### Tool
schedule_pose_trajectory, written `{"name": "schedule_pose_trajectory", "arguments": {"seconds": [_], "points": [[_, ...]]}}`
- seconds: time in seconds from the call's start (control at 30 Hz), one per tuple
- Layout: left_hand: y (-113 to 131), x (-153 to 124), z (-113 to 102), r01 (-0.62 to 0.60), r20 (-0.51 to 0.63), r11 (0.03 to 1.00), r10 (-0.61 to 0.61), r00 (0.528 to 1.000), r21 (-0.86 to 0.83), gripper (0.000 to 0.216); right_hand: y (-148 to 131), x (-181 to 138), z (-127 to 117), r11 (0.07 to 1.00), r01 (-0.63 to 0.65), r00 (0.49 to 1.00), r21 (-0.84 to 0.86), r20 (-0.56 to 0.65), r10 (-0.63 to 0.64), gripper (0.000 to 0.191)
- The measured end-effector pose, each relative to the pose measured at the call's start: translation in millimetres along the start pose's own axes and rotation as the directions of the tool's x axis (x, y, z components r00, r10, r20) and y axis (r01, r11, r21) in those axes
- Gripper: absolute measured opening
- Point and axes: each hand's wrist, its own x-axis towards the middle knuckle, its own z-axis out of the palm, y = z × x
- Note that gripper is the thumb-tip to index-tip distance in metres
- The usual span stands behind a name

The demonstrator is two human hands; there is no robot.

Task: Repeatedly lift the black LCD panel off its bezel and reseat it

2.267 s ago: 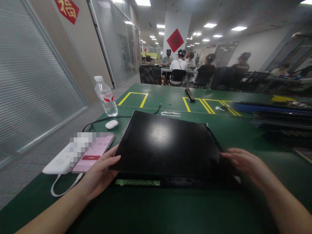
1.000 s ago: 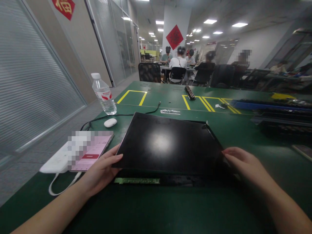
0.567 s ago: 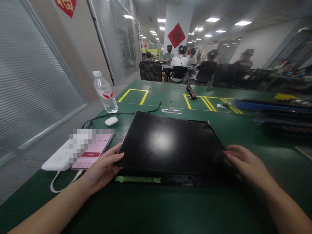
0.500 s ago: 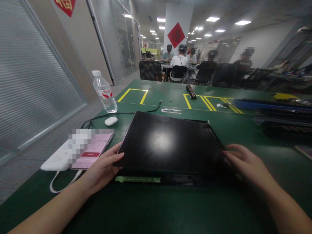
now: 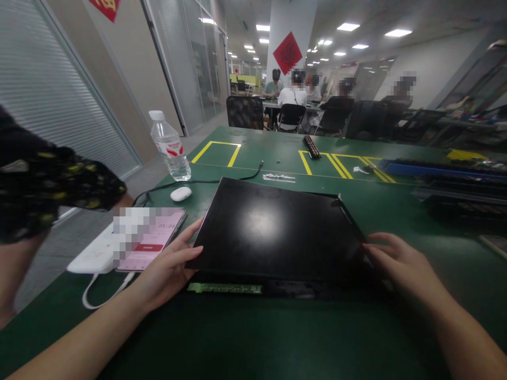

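A black flat display panel (image 5: 273, 232) lies tilted on the green table (image 5: 253, 338), its near edge raised over a black frame with a green circuit strip (image 5: 224, 288). My left hand (image 5: 171, 269) grips the panel's near left edge, thumb on top. My right hand (image 5: 400, 266) holds the near right corner, its fingers curled on the edge.
A phone (image 5: 152, 240) on a white power bank (image 5: 93, 258) lies left of the panel, with a white earbud case (image 5: 181, 193), a water bottle (image 5: 170, 146) and a black cable (image 5: 198, 183) behind. A person in dark patterned clothes (image 5: 43, 184) stands at the left. Dark trays (image 5: 455, 182) at the right; seated people far back.
A person in dark patterned clothes has come into view at the left edge. My hands keep their hold on the panel, which has barely shifted.
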Motion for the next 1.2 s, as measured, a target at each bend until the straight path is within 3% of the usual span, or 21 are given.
{"name": "schedule_pose_trajectory", "arguments": {"seconds": [0.27,0.47,0.57,0.7,0.83,1.0,1.2], "points": [[-3,2,-2,-0.016,0.001,1.000,0.016,1.000,-0.010,0.083,-7,-5,2,0.999,-0.044,0.999,0.029,-0.014,0.045,0.049],[-2,0,-4,-0.030,0.008,0.999,0.029,1.000,0.023,0.067,-1,-1,3,1.000,-0.011,1.000,0.026,-0.018,0.012,0.045],[-1,1,-6,-0.053,0.030,0.997,0.051,0.998,0.063,0.070,1,1,4,1.000,0.000,1.000,0.003,-0.031,0.000,0.044],[3,1,-5,-0.124,0.083,0.981,0.113,0.990,0.148,0.076,5,3,4,0.999,0.028,0.999,0.020,-0.028,-0.027,0.044],[8,3,-3,-0.244,0.118,0.943,0.222,0.968,0.226,0.068,7,6,4,0.998,0.032,0.999,0.046,-0.023,-0.031,0.044],[5,8,-10,-0.343,0.070,0.874,0.340,0.938,0.345,0.058,7,7,5,0.999,0.022,0.999,0.035,-0.033,-0.020,0.044],[-2,18,-20,-0.268,-0.028,0.870,0.307,0.951,0.413,0.064,7,6,5,0.996,0.075,0.997,0.042,-0.035,-0.073,0.046]]}}
